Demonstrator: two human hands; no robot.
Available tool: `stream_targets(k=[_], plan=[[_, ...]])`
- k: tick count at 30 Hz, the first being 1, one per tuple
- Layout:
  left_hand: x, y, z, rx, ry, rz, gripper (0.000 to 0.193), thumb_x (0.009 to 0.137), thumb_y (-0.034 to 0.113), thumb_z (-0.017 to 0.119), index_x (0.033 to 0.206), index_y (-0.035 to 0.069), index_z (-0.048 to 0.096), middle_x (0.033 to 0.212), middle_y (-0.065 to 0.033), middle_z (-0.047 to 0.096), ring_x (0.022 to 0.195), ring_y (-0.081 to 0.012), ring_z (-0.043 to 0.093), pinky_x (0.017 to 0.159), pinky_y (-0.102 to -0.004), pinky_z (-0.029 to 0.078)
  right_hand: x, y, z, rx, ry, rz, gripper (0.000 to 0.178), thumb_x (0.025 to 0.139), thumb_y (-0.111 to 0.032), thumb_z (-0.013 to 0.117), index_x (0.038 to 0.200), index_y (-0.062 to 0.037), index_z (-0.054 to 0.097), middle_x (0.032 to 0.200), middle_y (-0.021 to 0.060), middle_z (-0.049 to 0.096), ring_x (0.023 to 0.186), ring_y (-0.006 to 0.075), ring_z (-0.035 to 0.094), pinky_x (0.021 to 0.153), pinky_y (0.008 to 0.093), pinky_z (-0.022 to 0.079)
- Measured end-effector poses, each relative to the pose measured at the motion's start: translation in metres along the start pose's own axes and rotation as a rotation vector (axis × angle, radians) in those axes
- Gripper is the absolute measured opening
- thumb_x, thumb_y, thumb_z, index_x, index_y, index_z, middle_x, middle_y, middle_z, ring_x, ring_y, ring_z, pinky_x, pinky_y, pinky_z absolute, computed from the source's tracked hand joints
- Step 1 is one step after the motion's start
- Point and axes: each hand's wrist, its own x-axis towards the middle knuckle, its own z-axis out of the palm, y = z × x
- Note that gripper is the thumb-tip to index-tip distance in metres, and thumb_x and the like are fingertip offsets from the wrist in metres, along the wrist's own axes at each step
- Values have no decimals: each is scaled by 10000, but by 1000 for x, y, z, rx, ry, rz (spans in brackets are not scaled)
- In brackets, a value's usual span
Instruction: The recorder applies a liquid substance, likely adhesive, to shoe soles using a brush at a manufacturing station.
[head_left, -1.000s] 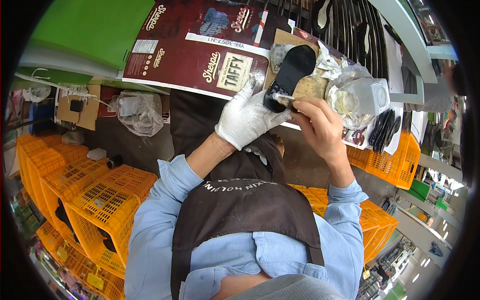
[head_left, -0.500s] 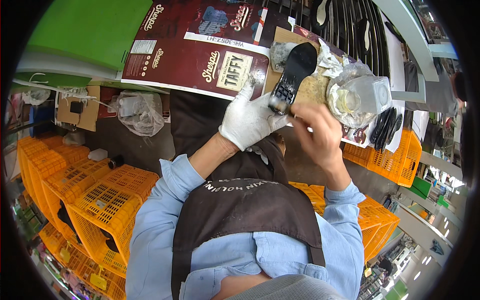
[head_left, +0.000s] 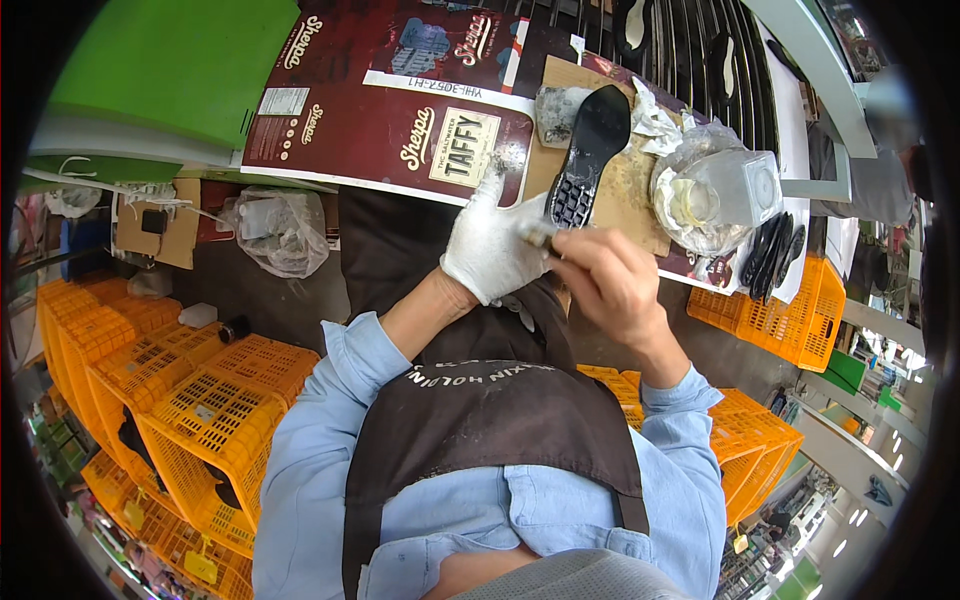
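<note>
A black shoe sole (head_left: 597, 130) points away from me over the worktable, its cavity side up and its heel grid wet and shiny. My left hand (head_left: 488, 245), in a white glove, grips it at the near heel end, with the fingers partly hidden under it. Bare and closed, my right hand (head_left: 618, 285) pinches a small brush (head_left: 538, 236) whose tip is blurred by motion. That tip is by the heel edge, over the gloved fingers.
Beyond the sole lies a stained cardboard sheet (head_left: 640, 205) with a grey-white block (head_left: 558, 112) on it. To the right stand a clear plastic container (head_left: 750, 187) and a stack of black soles (head_left: 770, 258). Yellow crates (head_left: 215, 415) stand at my left.
My right hand has moved slightly left and down with the brush, off the heel grid to its near edge. The sole and my left hand have barely shifted.
</note>
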Motion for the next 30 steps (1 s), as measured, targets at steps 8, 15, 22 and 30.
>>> stream_targets(k=[8,15,22,30], plan=[[1,2,6,-1159,-134,-234,761,971,586,214,1408,-30,309,1386,-197,422,1281,-354,403,1128,-471,244,5,30,-5,-132,209,377,221,756,-3,735,959,5,648,856,123,656,658,174,620,576,271,503],[8,-29,0,-983,-9,-209,453,1030,310,329,1309,-38,406,1235,-227,528,1092,-359,574,977,-464,488,6,117,-9,6,282,752,202,800,-142,711,937,6,696,747,90,686,607,97,594,585,252,485],[8,-25,3,-975,67,-226,300,1018,212,399,1217,-1,472,1114,-153,582,1030,-291,601,948,-468,519,-1,161,-28,-97,399,784,222,794,-168,708,945,-5,699,778,82,698,639,102,608,626,255,493],[13,-22,-5,-874,-12,-123,504,993,214,425,1458,111,261,1359,-121,460,1163,-280,541,964,-467,497,-6,205,-38,-95,329,752,202,864,-138,677,993,17,685,813,1,658,695,73,569,613,213,454]])
